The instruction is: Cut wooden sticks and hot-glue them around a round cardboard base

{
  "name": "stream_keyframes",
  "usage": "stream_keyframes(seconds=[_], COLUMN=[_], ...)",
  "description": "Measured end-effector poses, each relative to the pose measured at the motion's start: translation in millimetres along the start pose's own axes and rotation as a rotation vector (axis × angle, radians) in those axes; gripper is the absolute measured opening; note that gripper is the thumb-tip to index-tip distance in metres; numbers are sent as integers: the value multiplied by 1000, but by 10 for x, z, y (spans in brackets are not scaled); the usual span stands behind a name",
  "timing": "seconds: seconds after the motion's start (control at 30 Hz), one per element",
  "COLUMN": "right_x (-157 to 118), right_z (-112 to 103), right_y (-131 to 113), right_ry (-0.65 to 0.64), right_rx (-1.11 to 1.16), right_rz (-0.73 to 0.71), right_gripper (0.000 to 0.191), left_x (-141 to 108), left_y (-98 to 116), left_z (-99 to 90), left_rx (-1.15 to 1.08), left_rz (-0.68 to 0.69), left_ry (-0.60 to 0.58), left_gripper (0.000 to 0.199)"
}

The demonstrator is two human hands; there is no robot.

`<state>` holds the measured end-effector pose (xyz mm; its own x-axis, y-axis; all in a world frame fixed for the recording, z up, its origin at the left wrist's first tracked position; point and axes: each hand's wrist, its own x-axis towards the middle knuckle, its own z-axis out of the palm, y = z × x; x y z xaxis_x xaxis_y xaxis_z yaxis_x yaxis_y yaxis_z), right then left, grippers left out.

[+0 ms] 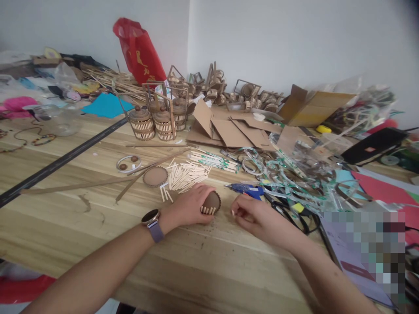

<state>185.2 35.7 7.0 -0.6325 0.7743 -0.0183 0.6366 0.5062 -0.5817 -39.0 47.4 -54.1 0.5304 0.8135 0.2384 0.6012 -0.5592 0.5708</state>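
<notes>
Nearby, on a streaked, pale wooden tabletop, a bare left hand below a round, dark-faced watch with a lilac strap; fingers around the far left edge and thumb along the near side, gripping a shallow brown cardboard disc with a ridged, scalloped rim. Round in outline, so without a long axis; along the near edge, short pale wooden pegs in a row, roughly upright. Just to the right of the disc and apart from it, a bare right hand, fingertips curled inward on the side facing the pegs; impossible to tell whether empty or pinching something tiny. Nearer of the two, by touch: the left. Slightly beyond, behind the right hand, a blue plastic glue gun, nozzle to the left; behind the left hand, a loose heap of thin, pale wooden sticks beside a second ridged brown disc. Farther off, glossy tangles of green-and-clear wrapping, stiff brown cardboard sheets, and small round slatted baskets with tall, angular handles. Farthest, a shiny red bag with gold lettering, against a plain pale wall.
</notes>
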Motion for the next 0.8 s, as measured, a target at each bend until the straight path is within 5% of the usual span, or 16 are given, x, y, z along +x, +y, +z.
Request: stream_keyframes(seconds=[0.23,0.8], right_x=[125,188], right_z=[372,493], right_y=[88,174], right_ry=[68,205], right_rx=[298,109], right_rz=[108,-137], right_gripper=[4,9], left_x=[15,22], left_y=[-16,8], left_z=[19,1], left_rx=[-11,-6], left_rz=[18,31], left_ry=[15,27], left_gripper=[65,64])
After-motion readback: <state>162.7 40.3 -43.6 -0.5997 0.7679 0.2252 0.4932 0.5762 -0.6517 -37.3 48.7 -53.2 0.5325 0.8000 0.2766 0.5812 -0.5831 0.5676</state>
